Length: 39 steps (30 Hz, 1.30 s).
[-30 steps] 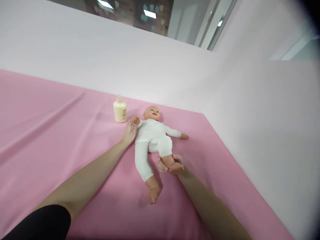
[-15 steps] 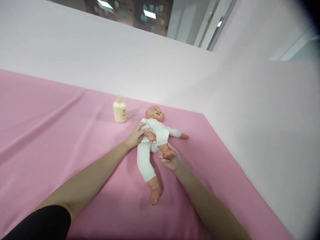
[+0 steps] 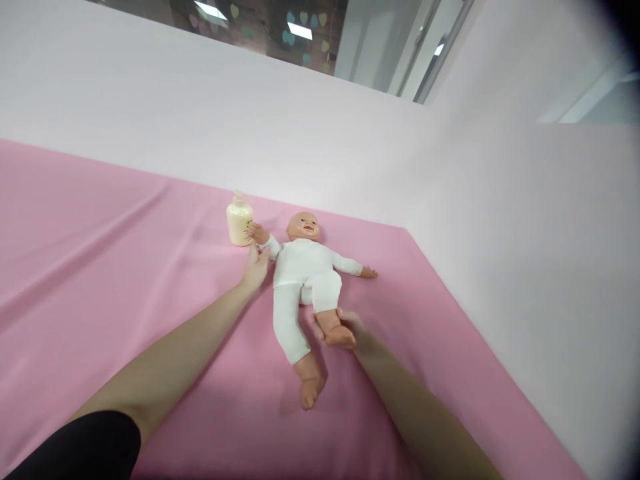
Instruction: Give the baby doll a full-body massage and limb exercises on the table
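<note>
A baby doll point(image 3: 305, 260) in a white suit lies on its back, head toward the wall. My left hand point(image 3: 256, 267) is closed around its arm near the wrist, holding that arm out to the side; part of my fingers is hidden behind it. The doll's bent leg point(image 3: 334, 327) rests in my right hand point(image 3: 357, 327), which wraps the ankle from beneath and is partly covered by the foot. Its other leg point(image 3: 309, 380) lies stretched out toward me, and its other arm point(image 3: 350, 265) lies spread on the pink sheet.
A cream pump bottle point(image 3: 239, 225) stands just beyond my left hand, close to the doll's raised hand. The pink sheet point(image 3: 125, 267) has creases on the left. A white wall point(image 3: 225, 120) runs behind, another along the right, with a window point(image 3: 270, 30) above.
My left hand has moved left and away from me, drawing the doll's arm off its belly and outward. My right hand has lowered the bent leg toward me. The doll's head has turned slightly.
</note>
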Tool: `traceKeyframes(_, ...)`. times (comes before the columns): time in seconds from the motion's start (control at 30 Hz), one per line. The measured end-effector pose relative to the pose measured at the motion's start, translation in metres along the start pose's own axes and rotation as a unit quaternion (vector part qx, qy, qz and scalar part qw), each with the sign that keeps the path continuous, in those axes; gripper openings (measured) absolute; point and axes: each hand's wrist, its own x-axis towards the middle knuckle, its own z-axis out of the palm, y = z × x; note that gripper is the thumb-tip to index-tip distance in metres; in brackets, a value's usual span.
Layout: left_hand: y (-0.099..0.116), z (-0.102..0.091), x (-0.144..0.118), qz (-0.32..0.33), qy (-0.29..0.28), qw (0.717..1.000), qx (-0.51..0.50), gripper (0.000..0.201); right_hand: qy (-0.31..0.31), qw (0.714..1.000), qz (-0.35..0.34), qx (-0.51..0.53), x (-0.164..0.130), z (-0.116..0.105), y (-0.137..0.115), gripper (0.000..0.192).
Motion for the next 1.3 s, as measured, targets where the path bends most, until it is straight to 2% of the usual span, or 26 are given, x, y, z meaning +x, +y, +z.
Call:
traceKeyframes(0.1,-0.001,-0.004,0.005,-0.116,0.077,0.985,-0.098,0.026,-0.098,0.990,0.099,-0.027,-0.004,-0.004,0.003,0.057)
traceKeyframes(0.17,0.002,-0.006,0.007,-0.157,0.104,0.972,-0.142,0.024,-0.147,0.979,0.137,-0.037,-0.003,-0.007,0.004,0.058)
traceKeyframes(0.3,0.010,-0.008,0.007,-0.172,0.129,0.962,-0.167,0.028,-0.200,0.965,0.158,-0.066,0.002,-0.009,0.002,0.061)
traceKeyframes(0.4,0.013,-0.007,0.006,-0.110,0.135,0.977,-0.123,0.031,-0.213,0.963,0.158,-0.050,0.003,-0.008,0.000,0.061)
traceKeyframes(0.5,0.015,-0.006,0.003,0.007,0.088,0.994,-0.064,0.034,-0.154,0.980,0.124,-0.018,0.000,-0.008,0.001,0.064)
traceKeyframes(0.6,0.018,-0.004,-0.004,0.098,-0.005,0.994,0.045,0.037,-0.058,0.998,0.015,0.020,-0.001,-0.009,0.001,0.064)
traceKeyframes(0.7,0.024,-0.001,-0.011,0.192,-0.132,0.953,0.192,0.036,0.059,0.994,-0.051,0.077,0.002,-0.008,-0.002,0.053)
traceKeyframes(0.77,0.028,0.000,-0.015,0.237,-0.207,0.912,0.264,0.036,0.143,0.981,-0.042,0.123,0.006,-0.003,-0.007,0.042)
traceKeyframes(0.87,0.033,0.001,-0.017,0.263,-0.266,0.871,0.318,0.035,0.227,0.958,-0.027,0.173,0.011,0.004,-0.015,0.033)
traceKeyframes(0.97,0.034,0.002,-0.017,0.272,-0.286,0.853,0.341,0.034,0.267,0.945,-0.031,0.186,0.013,0.008,-0.018,0.032)
traceKeyframes(1.1,0.033,0.003,-0.017,0.276,-0.292,0.849,0.343,0.033,0.272,0.945,-0.026,0.181,0.014,0.006,-0.017,0.031)
traceKeyframes(1.2,0.030,0.003,-0.017,0.262,-0.266,0.874,0.313,0.034,0.248,0.954,-0.003,0.170,0.012,0.004,-0.015,0.033)
traceKeyframes(1.3,0.025,0.003,-0.015,0.225,-0.174,0.925,0.251,0.035,0.191,0.975,0.015,0.113,0.007,0.004,-0.011,0.034)
